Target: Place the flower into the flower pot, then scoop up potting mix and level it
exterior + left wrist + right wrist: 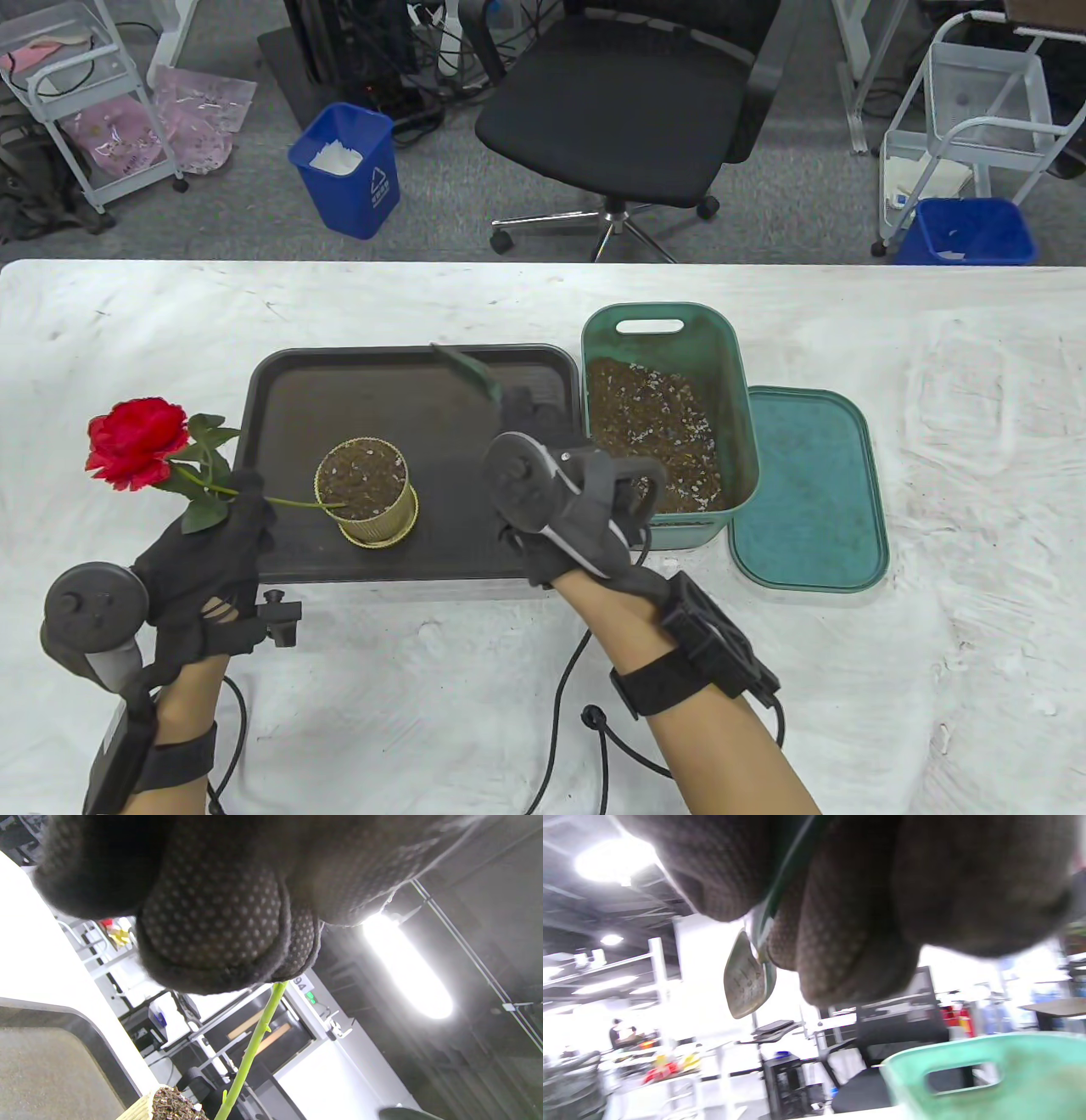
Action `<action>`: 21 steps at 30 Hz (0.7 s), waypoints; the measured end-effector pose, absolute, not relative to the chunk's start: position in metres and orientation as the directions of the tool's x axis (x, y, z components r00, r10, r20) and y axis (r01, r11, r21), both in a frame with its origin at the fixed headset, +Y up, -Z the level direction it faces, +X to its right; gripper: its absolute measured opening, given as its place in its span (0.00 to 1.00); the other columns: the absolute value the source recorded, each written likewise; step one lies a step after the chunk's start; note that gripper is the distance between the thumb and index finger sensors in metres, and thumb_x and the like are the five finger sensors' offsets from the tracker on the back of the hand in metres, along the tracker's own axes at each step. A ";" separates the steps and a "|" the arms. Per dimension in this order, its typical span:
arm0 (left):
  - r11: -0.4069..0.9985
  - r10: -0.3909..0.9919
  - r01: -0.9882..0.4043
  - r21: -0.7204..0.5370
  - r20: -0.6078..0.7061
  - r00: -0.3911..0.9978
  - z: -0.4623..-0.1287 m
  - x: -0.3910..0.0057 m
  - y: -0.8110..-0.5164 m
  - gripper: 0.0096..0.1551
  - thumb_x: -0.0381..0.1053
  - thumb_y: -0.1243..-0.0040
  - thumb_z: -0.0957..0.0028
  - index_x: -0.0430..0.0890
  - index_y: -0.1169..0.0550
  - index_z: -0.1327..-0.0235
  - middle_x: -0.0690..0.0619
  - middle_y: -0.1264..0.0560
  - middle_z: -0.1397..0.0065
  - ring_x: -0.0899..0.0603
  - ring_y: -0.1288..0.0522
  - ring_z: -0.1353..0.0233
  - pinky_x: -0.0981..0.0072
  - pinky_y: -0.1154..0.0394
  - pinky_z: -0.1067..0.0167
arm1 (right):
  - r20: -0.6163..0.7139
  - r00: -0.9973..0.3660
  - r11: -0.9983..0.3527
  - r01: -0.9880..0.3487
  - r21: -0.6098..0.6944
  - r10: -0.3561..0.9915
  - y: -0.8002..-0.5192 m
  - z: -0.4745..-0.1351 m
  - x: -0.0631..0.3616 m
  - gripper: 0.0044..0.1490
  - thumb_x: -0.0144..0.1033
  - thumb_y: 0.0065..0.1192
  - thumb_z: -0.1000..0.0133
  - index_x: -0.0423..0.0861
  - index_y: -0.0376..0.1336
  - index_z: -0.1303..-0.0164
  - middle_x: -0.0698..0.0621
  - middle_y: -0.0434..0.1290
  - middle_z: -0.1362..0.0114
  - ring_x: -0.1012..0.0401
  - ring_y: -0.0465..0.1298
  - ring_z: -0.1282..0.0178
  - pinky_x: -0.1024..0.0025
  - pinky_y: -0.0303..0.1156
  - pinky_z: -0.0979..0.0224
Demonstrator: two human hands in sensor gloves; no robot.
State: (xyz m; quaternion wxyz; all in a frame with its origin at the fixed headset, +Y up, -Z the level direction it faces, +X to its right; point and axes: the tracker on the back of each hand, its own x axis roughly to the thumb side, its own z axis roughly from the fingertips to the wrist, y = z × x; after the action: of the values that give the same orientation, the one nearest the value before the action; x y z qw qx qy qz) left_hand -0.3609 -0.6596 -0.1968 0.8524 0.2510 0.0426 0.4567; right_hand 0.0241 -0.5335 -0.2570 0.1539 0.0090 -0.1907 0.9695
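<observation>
The left hand (208,564) has its grip pinched on the stem of the red flower (137,441), whose stem end pokes into the soil of the flower pot (367,492) on the tray (280,399). Right of the pot, the right hand (543,475) grips a green scoop (467,369) beside the bin of potting mix (649,433).

A black office chair (628,93) stands beyond the white tabletop (933,356), between two blue bins (349,170) and wire carts (976,110); pink bags, probably, lie left.
</observation>
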 end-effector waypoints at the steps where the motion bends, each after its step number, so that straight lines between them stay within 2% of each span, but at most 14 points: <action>1: 0.457 0.799 -0.757 0.467 0.157 0.580 -0.197 -0.361 -0.660 0.22 0.58 0.30 0.55 0.50 0.12 0.52 0.55 0.10 0.58 0.51 0.08 0.71 0.63 0.12 0.67 | 0.038 -0.951 -0.880 -0.299 -0.368 0.307 -0.529 -0.261 0.036 0.32 0.39 0.68 0.54 0.40 0.69 0.41 0.43 0.84 0.53 0.51 0.87 0.71 0.60 0.86 0.73; 6: 0.461 0.796 -0.752 0.470 0.156 0.585 -0.197 -0.361 -0.660 0.22 0.58 0.30 0.55 0.50 0.12 0.52 0.55 0.10 0.58 0.51 0.09 0.71 0.63 0.12 0.67 | -0.142 -0.933 -0.894 -0.262 -0.363 0.331 -0.522 -0.295 0.097 0.31 0.40 0.68 0.54 0.39 0.70 0.43 0.43 0.85 0.56 0.53 0.87 0.75 0.61 0.85 0.76; 9: 0.465 0.793 -0.748 0.474 0.153 0.590 -0.197 -0.361 -0.660 0.22 0.58 0.30 0.55 0.50 0.12 0.52 0.55 0.10 0.58 0.51 0.08 0.71 0.63 0.12 0.67 | -0.264 -0.923 -0.951 -0.227 -0.209 0.279 -0.539 -0.325 0.118 0.30 0.40 0.67 0.53 0.39 0.71 0.43 0.43 0.85 0.57 0.53 0.86 0.76 0.62 0.84 0.77; 11: 0.466 0.792 -0.743 0.479 0.147 0.592 -0.196 -0.362 -0.660 0.22 0.58 0.30 0.55 0.49 0.12 0.53 0.55 0.10 0.58 0.51 0.09 0.71 0.63 0.12 0.67 | -0.331 -0.915 -0.973 -0.221 -0.066 0.230 -0.560 -0.347 0.124 0.31 0.41 0.67 0.53 0.39 0.71 0.43 0.43 0.85 0.57 0.53 0.86 0.77 0.62 0.84 0.77; 13: 0.468 0.792 -0.740 0.483 0.141 0.594 -0.196 -0.363 -0.661 0.22 0.58 0.30 0.55 0.49 0.12 0.52 0.55 0.10 0.58 0.51 0.08 0.71 0.63 0.12 0.67 | -0.352 -0.915 -0.975 -0.222 0.031 0.197 -0.577 -0.363 0.123 0.31 0.40 0.67 0.53 0.39 0.71 0.43 0.43 0.85 0.56 0.52 0.87 0.76 0.61 0.85 0.76; 17: 0.468 0.794 -0.738 0.486 0.136 0.593 -0.196 -0.364 -0.661 0.22 0.58 0.30 0.55 0.50 0.12 0.53 0.55 0.10 0.58 0.51 0.08 0.71 0.63 0.12 0.67 | -0.357 -0.924 -0.978 -0.183 0.102 0.136 -0.607 -0.388 0.116 0.31 0.39 0.68 0.53 0.41 0.70 0.41 0.43 0.85 0.53 0.50 0.87 0.72 0.59 0.85 0.72; 21: 0.468 0.793 -0.737 0.487 0.135 0.594 -0.196 -0.364 -0.661 0.22 0.58 0.30 0.55 0.50 0.12 0.52 0.55 0.10 0.58 0.51 0.09 0.71 0.63 0.12 0.67 | -0.356 -0.932 -0.977 -0.138 0.164 0.072 -0.626 -0.400 0.112 0.31 0.39 0.68 0.54 0.43 0.70 0.41 0.43 0.84 0.52 0.49 0.87 0.70 0.58 0.85 0.70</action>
State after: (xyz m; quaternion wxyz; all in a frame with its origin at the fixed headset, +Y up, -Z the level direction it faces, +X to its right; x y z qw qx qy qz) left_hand -0.3637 -0.6610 -0.1962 0.8551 0.2561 0.0549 0.4474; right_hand 0.1123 -0.6261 -0.4001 0.0535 -0.1767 0.0933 0.9784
